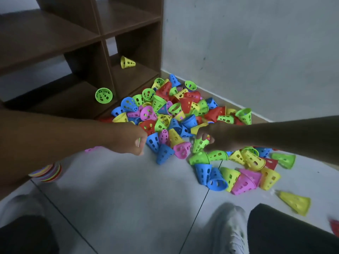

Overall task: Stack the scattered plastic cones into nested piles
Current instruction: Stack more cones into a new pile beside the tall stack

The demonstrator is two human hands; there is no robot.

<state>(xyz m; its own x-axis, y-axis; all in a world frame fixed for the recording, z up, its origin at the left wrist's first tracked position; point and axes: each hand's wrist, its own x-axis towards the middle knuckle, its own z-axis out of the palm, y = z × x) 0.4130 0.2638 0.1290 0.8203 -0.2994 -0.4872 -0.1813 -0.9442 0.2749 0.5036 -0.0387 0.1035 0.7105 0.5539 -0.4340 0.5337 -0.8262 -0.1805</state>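
Heap of perforated plastic cones (176,114), mixed blue, green, yellow, red and pink, lies on the grey tiled floor (119,189) in the corner between the dark brown wooden shelf unit (128,33) and the pale wall (256,52). Right hand (216,138) pinches a green perforated cone (200,144) at the heap's near edge, fingers curled round it. Left hand (128,140) is clenched; a sliver of green shows inside the fist, possibly another cone, cannot tell. Stray yellow cone (127,62) and stray green cone (103,95) lie in the lower shelf compartments. Stack of flat coloured discs (47,172) sits under the left forearm. White shoe (231,230) near bottom. Lone yellow cone (295,202) lies apart, right.
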